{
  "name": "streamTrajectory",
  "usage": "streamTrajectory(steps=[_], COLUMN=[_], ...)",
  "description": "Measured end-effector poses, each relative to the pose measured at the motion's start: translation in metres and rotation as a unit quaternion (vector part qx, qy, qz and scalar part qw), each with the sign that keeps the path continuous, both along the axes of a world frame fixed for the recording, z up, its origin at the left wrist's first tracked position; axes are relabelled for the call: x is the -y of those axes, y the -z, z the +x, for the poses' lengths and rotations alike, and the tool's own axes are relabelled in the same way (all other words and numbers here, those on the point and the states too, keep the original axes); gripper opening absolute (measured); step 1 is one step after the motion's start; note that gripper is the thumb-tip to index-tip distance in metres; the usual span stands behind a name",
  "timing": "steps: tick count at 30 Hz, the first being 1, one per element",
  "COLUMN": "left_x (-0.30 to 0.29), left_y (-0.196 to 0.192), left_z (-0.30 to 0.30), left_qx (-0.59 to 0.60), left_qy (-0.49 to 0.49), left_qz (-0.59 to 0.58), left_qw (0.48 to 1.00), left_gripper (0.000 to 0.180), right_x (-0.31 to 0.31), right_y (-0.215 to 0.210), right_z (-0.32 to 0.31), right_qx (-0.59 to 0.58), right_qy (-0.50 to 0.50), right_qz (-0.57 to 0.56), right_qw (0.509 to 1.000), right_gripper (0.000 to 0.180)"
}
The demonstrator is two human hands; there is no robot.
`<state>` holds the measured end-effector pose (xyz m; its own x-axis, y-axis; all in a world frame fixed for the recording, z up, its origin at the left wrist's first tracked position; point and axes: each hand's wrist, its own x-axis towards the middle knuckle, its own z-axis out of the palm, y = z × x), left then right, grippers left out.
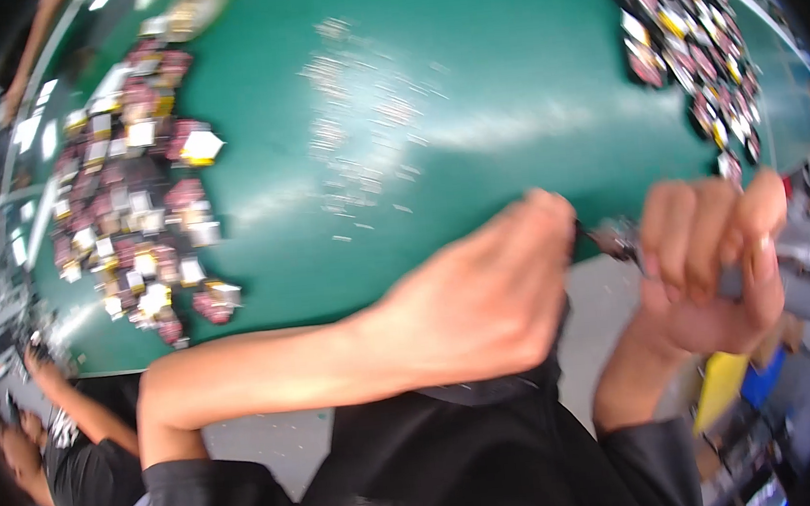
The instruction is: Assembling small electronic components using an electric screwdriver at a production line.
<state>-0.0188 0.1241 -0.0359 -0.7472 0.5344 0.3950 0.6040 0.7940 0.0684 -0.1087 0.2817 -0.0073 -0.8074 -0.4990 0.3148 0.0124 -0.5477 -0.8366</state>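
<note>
My left hand (486, 294) reaches across to the right over the near edge of the green table (513, 51). Its fingers are curled closed, and what they grip is mostly hidden behind them. My right hand (709, 260), raised beside it, is also closed, with a bit of something grey between thumb and fingers. In the gap between both hands shows a small dark, shiny piece (619, 242), blurred by motion. I cannot make out its kind, or whether one hand or both grip it.
A heap of small pink, black, white and yellow parts (135, 199) covers the table's left side. A similar heap (690, 45) lies at the far right. Thin shiny slivers (365, 131) are scattered mid-table. Another person (85, 454) sits at the left with an arm stretched forward.
</note>
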Motion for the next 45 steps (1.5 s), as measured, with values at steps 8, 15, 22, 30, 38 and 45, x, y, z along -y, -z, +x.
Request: streamTrajectory(steps=[8,15,22,30,38,45], left_x=[0.010,0.148,0.123,0.118,0.116,0.062], left_y=[-0.019,-0.047,-0.032,-0.011,-0.011,-0.026], left_z=[0.019,0.049,0.028,-0.026,-0.033,0.002], left_qx=[0.015,-0.041,-0.008,0.008,-0.021,0.020], left_qy=[-0.020,-0.424,-0.311,-0.276,-0.238,-0.257], left_qz=[-0.010,-0.023,0.029,-0.017,-0.024,0.193], left_qw=[1.000,0.904,0.950,0.961,0.971,0.947], left_gripper=[0.040,0.037,0.030,0.019,0.011,0.022], right_x=[-0.020,-0.027,-0.016,-0.019,-0.027,-0.027], right_y=[-0.002,0.007,0.043,0.046,0.046,0.047], right_z=[0.005,0.002,-0.001,0.002,0.002,0.006], right_qx=[-0.100,0.061,0.220,0.218,0.232,0.243], right_qy=[0.036,0.022,0.020,-0.003,-0.017,0.012], right_qz=[-0.068,-0.189,-0.254,-0.263,-0.274,-0.231], right_qw=[0.992,0.980,0.942,0.940,0.933,0.942], right_gripper=[0.019,0.011,0.011,0.011,0.013,0.016])
